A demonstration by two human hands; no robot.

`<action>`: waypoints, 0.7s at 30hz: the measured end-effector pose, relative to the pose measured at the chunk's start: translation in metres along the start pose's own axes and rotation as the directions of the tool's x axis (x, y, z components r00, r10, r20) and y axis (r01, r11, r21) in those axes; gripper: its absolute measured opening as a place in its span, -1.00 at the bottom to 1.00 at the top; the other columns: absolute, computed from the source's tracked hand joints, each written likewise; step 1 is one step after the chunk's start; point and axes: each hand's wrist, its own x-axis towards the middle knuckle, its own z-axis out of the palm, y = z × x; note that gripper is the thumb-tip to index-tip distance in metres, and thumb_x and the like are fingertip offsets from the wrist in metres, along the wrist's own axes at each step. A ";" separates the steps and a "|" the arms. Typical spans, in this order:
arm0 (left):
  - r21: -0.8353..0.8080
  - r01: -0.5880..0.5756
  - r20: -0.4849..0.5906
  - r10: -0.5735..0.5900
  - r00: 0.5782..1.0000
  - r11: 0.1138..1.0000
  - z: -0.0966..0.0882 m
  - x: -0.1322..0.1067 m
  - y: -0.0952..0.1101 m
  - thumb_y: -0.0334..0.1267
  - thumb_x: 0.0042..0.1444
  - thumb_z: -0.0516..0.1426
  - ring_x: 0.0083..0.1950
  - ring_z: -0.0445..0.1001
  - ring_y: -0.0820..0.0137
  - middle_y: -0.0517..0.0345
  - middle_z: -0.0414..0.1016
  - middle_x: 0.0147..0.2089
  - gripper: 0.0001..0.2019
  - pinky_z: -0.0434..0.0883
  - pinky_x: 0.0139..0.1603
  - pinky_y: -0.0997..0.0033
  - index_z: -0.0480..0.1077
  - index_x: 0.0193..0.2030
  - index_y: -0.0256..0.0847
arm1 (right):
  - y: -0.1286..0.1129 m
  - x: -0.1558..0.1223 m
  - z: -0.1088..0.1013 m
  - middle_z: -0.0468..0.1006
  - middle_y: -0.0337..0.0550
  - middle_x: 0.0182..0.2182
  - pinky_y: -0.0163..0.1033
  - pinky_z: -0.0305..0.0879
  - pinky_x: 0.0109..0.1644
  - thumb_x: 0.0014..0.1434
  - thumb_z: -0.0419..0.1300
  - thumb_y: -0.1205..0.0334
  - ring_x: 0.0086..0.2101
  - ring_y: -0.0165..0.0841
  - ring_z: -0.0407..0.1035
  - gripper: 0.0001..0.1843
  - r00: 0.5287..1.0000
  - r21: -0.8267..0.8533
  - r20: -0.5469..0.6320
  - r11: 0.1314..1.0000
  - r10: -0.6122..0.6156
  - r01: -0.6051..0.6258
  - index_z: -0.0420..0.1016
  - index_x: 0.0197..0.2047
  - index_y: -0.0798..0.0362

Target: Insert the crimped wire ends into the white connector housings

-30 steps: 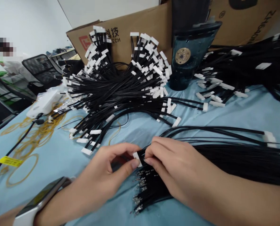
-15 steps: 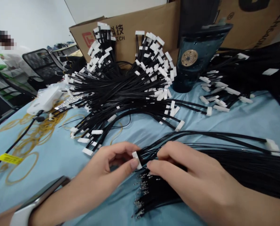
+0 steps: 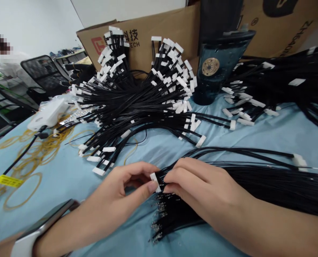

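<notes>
My left hand (image 3: 121,194) pinches a small white connector (image 3: 155,181) between thumb and fingers. My right hand (image 3: 201,189) meets it from the right, fingertips closed on thin black wires (image 3: 228,153) that run into that connector. Under my right hand lies a bundle of loose black wires (image 3: 169,217) with bare metal terminals at their ends. A smartwatch (image 3: 38,232) sits on my left wrist.
A large pile of black wire harnesses with white connectors (image 3: 143,96) fills the middle of the light blue cloth (image 3: 68,171). A dark teal cup (image 3: 215,71) and cardboard boxes (image 3: 161,32) stand behind. Yellow rubber bands (image 3: 33,153) and a white adapter (image 3: 48,114) lie left.
My right hand has drawn its fingertips back to the connector after sliding slightly right along the wires. My left hand has held the connector in place.
</notes>
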 end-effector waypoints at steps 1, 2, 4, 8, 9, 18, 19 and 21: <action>-0.003 -0.002 0.002 0.002 1.000 1.000 0.000 0.000 -0.001 -0.14 0.16 0.24 -0.23 0.59 0.27 0.15 0.66 -0.27 -0.79 0.50 -0.22 0.39 0.56 -0.11 -0.14 | 0.000 0.000 0.000 0.41 -0.19 -0.33 -0.31 0.26 -0.32 0.34 0.01 0.52 -0.36 -0.39 0.28 -0.79 1.000 0.007 0.004 1.000 0.008 -0.008 0.42 -0.19 0.10; -0.005 -0.004 0.004 0.004 1.000 1.000 -0.001 -0.001 -0.002 -0.13 0.16 0.24 -0.22 0.59 0.27 0.15 0.66 -0.26 -0.79 0.51 -0.20 0.39 0.56 -0.11 -0.13 | 0.000 0.000 0.000 0.40 -0.20 -0.33 -0.31 0.26 -0.32 0.35 0.00 0.52 -0.36 -0.40 0.28 -0.78 1.000 0.009 0.004 1.000 0.013 -0.013 0.42 -0.19 0.10; -0.001 -0.004 0.011 0.004 1.000 1.000 -0.001 -0.001 -0.004 -0.13 0.17 0.24 -0.21 0.60 0.27 0.16 0.67 -0.26 -0.79 0.52 -0.17 0.39 0.56 -0.10 -0.13 | 0.001 0.000 0.000 0.39 -0.22 -0.36 -0.32 0.24 -0.34 0.35 0.00 0.52 -0.38 -0.41 0.26 -0.78 1.000 0.003 0.004 1.000 0.018 -0.018 0.41 -0.22 0.10; 0.030 -0.010 0.008 0.010 1.000 1.000 -0.001 0.000 -0.007 -0.14 0.18 0.23 -0.20 0.62 0.29 0.18 0.67 -0.26 -0.78 0.54 -0.17 0.40 0.54 -0.06 -0.12 | 0.004 0.002 0.002 0.37 -0.28 -0.40 -0.37 0.21 -0.36 0.35 0.04 0.48 -0.40 -0.46 0.28 -0.78 0.999 0.036 0.010 0.999 0.033 -0.033 0.38 -0.30 0.07; 0.039 -0.019 0.006 0.019 1.000 0.999 -0.001 0.001 -0.007 -0.14 0.19 0.22 -0.20 0.63 0.29 0.17 0.68 -0.25 -0.76 0.54 -0.18 0.41 0.54 -0.05 -0.13 | 0.005 0.003 0.001 0.38 -0.29 -0.40 -0.39 0.22 -0.36 0.35 0.05 0.47 -0.40 -0.47 0.29 -0.79 0.999 0.062 0.007 0.997 0.043 -0.043 0.38 -0.31 0.06; 0.159 -0.143 -0.038 0.151 0.988 0.977 -0.002 0.001 -0.011 -0.17 0.18 0.19 -0.33 0.63 0.35 0.18 0.67 -0.35 -0.74 0.55 -0.40 0.52 0.55 -0.03 -0.19 | 0.000 0.007 -0.005 0.48 -0.36 -0.47 -0.40 0.33 -0.38 0.30 0.09 0.40 -0.46 -0.47 0.42 -0.78 0.980 0.262 0.035 0.944 0.197 -0.200 0.39 -0.38 -0.02; 0.159 -0.147 -0.042 0.156 0.987 0.976 -0.002 0.000 -0.014 -0.17 0.19 0.19 -0.31 0.64 0.35 0.17 0.69 -0.33 -0.74 0.56 -0.38 0.51 0.55 -0.03 -0.18 | -0.001 0.007 -0.005 0.49 -0.37 -0.47 -0.40 0.34 -0.37 0.29 0.10 0.41 -0.46 -0.47 0.43 -0.78 0.975 0.288 0.042 0.932 0.218 -0.221 0.40 -0.38 -0.03; 0.162 -0.148 -0.047 0.157 0.986 0.976 -0.001 -0.002 -0.020 -0.15 0.20 0.19 -0.28 0.66 0.33 0.16 0.71 -0.29 -0.74 0.58 -0.35 0.49 0.54 -0.01 -0.14 | -0.001 0.006 -0.005 0.49 -0.39 -0.46 -0.42 0.34 -0.36 0.28 0.11 0.42 -0.46 -0.49 0.43 -0.78 0.977 0.303 0.041 0.929 0.208 -0.211 0.40 -0.38 -0.04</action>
